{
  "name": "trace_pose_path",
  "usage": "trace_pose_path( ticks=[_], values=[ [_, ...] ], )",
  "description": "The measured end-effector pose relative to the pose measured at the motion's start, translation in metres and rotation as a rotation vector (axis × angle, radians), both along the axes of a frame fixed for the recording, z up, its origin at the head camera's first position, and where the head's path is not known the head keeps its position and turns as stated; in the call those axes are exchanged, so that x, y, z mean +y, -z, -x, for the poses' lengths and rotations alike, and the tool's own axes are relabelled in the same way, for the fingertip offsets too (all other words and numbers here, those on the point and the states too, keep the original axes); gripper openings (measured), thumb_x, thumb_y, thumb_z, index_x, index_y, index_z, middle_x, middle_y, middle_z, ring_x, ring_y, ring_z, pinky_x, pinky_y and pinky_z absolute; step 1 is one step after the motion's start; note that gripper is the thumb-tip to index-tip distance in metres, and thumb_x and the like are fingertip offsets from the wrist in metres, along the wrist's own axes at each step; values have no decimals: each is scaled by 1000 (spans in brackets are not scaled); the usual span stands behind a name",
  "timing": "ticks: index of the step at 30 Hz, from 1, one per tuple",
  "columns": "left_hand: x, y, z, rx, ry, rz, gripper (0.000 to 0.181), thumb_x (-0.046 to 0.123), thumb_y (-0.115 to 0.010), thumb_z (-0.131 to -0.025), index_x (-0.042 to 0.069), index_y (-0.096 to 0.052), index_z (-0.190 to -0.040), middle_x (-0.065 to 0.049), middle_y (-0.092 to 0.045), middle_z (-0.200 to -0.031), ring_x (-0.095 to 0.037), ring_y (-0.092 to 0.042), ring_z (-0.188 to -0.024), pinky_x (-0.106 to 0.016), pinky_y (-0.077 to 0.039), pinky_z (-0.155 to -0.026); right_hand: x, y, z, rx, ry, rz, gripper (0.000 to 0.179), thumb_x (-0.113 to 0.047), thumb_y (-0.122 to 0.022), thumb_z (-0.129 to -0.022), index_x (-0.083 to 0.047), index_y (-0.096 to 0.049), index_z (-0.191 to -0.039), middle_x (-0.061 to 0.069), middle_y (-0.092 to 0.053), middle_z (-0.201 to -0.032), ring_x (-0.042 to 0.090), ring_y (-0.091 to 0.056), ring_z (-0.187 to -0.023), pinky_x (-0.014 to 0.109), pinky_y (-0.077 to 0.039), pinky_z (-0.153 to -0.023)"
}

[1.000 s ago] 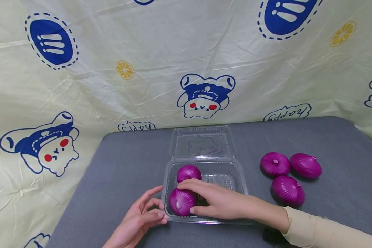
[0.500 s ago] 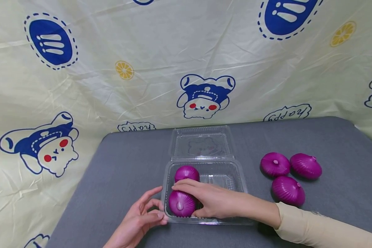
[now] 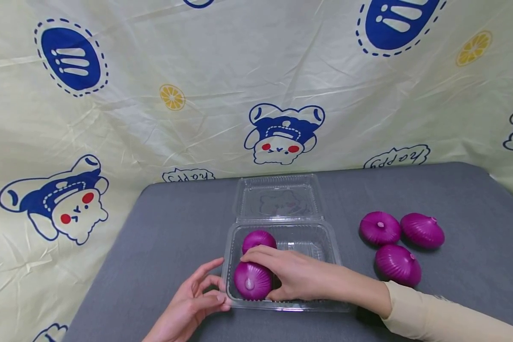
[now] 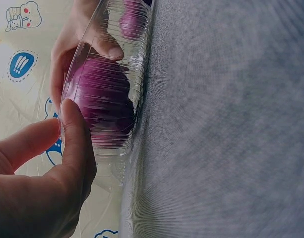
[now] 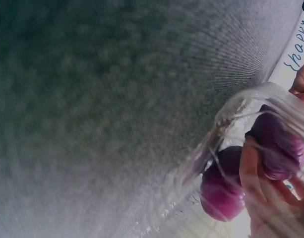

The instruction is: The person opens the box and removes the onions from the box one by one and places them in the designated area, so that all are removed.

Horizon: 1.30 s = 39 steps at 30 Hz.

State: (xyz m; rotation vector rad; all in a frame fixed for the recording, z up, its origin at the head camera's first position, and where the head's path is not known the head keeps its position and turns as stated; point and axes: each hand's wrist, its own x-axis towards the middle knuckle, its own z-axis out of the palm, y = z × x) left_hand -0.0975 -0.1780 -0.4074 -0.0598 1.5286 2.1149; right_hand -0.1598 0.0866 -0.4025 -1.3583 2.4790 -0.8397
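Observation:
In the head view, a purple onion (image 3: 253, 281) sits at the front left of a clear plastic clamshell box (image 3: 288, 306). My right hand (image 3: 301, 275) grips this onion from above, thumb on its near side and fingers over its far side. Just behind lies a second purple onion (image 3: 258, 239), partly covered by my fingers. My left hand (image 3: 196, 297) is at the box's left front corner, fingers spread and fingertips against the wall. The left wrist view shows its fingertips (image 4: 72, 111) right at the rim, with the gripped onion (image 4: 99, 94) seen through the ribbed plastic.
Three more purple onions, a rear left one (image 3: 380, 228), a rear right one (image 3: 423, 230) and a front one (image 3: 397, 265), lie grouped right of the box. The lid (image 3: 280, 197) lies folded back on the grey table (image 3: 175, 223). A printed curtain (image 3: 213, 128) hangs behind.
My right hand has shifted slightly left and closed further around the front onion, its thumb tucked in beside it. The rear onion has moved slightly. The left hand stays put.

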Motion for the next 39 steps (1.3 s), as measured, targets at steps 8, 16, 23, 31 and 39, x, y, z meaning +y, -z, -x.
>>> trace_pose_path(
  ticks=[8, 16, 23, 31, 39],
  values=[
    [0, 0, 0, 8, -1, 12, 72, -3, -60, -92, 3, -21, -152, -10, -52, -101, -20, -66, -84, -39, -54, -89, 8, -11, -5, 68, 73, 41, 80, -30, -85, -76, -26, -45, -145, -7, -45, -144, 14, -54, -121, 35, -52, -93],
    [0, 0, 0, 26, 6, 14, 73, -4, -61, -91, 1, -21, -152, -9, -52, -100, -19, -66, -83, -38, -54, -88, 19, -19, -17, 119, 185, 103, 80, -35, -87, -72, -29, -48, -142, -14, -44, -139, 7, -45, -123, 33, -54, -87],
    [0, 1, 0, 45, 9, 14, 74, -3, -62, -90, 1, -21, -152, -9, -53, -99, -20, -66, -84, -39, -54, -88, 31, -23, -28, 88, 277, 74, 82, -37, -87, -71, -32, -48, -143, -12, -42, -136, 7, -47, -117, 30, -55, -83],
    [-1, 2, 0, 56, 18, 22, 75, -3, -62, -90, 0, -20, -152, -9, -52, -99, -21, -66, -85, -39, -54, -89, 43, -20, -34, 83, 300, 163, 83, -28, -88, -71, -29, -47, -144, -13, -38, -138, 8, -52, -112, 28, -55, -84],
    [-1, 2, 0, 71, 33, 19, 76, -4, -62, -89, 0, -19, -152, -8, -52, -100, -20, -67, -86, -39, -54, -89, 53, -18, -39, 68, 301, 195, 86, -24, -89, -71, -32, -44, -144, -12, -34, -143, 12, -51, -115, 29, -55, -83]
  ],
)
